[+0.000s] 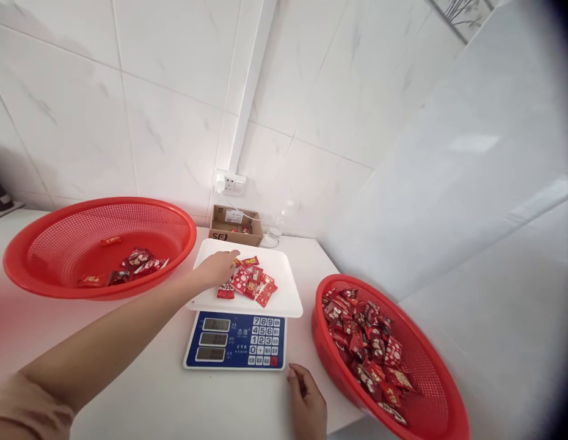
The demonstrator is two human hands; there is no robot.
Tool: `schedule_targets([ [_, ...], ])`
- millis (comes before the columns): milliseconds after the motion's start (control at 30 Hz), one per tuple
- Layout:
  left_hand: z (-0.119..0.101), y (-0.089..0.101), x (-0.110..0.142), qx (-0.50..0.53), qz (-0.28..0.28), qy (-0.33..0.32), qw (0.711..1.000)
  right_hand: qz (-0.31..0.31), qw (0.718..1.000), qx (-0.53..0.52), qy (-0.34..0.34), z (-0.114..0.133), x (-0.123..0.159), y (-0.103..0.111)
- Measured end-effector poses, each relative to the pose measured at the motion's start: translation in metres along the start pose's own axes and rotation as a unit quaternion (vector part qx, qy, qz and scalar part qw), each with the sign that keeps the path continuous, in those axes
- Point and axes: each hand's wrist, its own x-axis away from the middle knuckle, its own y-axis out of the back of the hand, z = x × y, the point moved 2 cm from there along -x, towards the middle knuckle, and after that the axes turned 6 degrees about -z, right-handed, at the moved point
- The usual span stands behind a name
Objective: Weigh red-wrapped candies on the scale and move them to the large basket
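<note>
A digital scale (pixel 235 340) stands on the table, with a white pan (pixel 284 290) on top. Several red wrapped candies (pixel 251 282) lie heaped on the pan. From the left, my left hand (pixel 221 269) reaches over the pan, its fingers closed at a small red and yellow wrapped candy (pixel 237 262) at the heap's edge; the fingertips are partly hidden. My right hand (pixel 308 402) rests on the table near the scale's lower right corner, fingers curled, with nothing seen in it. The scale's displays are lit faintly and hard to read.
A red basket (pixel 174 211) at left holds several wrapped candies. Another red basket (pixel 442 366) at right holds a large pile of them. Behind the pan are a cardboard box (pixel 236 237) and a clear plastic bottle (pixel 275 229), near a wall socket (pixel 231 183).
</note>
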Motion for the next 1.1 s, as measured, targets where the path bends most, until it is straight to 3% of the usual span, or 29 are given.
schedule_targets([
  [167, -0.024, -0.005, -0.012, -0.006, -0.003, -0.077, 0.997, 0.013, 0.999, -0.025, 0.031, -0.008, -0.003, -0.001],
  [367, -0.041, -0.013, -0.019, 0.017, 0.080, -0.203, 0.976, 0.003, 0.999, -0.034, 0.018, -0.008, 0.000, 0.001],
  [767, -0.057, -0.023, 0.001, 0.032, 0.145, -0.245, 0.958, 0.019, 1.000, -0.015, -0.003, 0.001, 0.004, 0.002],
  [933, -0.044, 0.010, 0.020, 0.076, 0.065, -0.201, 0.974, -0.019, 0.999, -0.036, -0.013, 0.000, 0.004, 0.003],
  [1033, -0.022, 0.039, 0.053, 0.112, -0.017, -0.130, 0.985, -0.014, 0.998, -0.048, -0.036, 0.001, -0.001, 0.005],
  [1100, -0.004, 0.054, 0.082, 0.166, -0.102, -0.056, 0.979, -0.017, 0.997, -0.060, -0.053, 0.005, -0.007, 0.007],
])
